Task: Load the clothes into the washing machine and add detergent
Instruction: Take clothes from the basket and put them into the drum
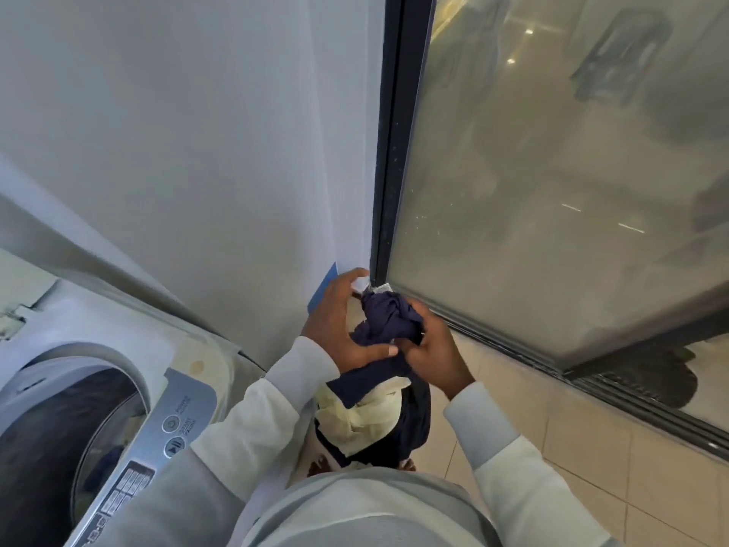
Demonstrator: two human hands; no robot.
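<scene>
The bunched navy garment (388,317) is clamped in my left hand (339,321) and right hand (434,349), fingers curled round it, above the clothes pile (363,420), with the open washer (79,349) to my left and a glass door (552,191) to my right.

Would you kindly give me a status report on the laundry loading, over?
Left hand and right hand both grip the bunched navy garment. Garment not yet in washing machine, open at left. Path clear; more clothes piled below hands.
</scene>
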